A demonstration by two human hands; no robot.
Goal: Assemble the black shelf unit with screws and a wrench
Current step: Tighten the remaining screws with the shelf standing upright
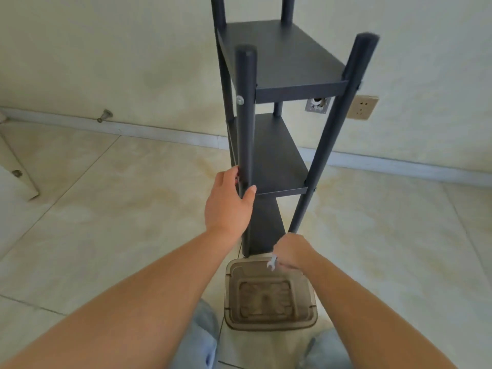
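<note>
The black shelf unit [279, 145] stands upright on the tiled floor in front of me, with three boards between four round posts. My left hand [229, 201] grips the near left post [246, 115] just above the middle board. A silver screw head [240, 100] shows on that post at the top board. My right hand [291, 251] is low at the foot of the near right post [332, 134] and holds a small silver wrench [272, 262], whose open jaw points down. Whether its fingers also touch the post is hidden.
A brown translucent plastic box [270, 296] sits on the floor between my knees, right below the shelf. A wall with a socket [362, 107] and a metal plate [318, 104] stands close behind the unit. A pale board [16, 166] leans at the far left.
</note>
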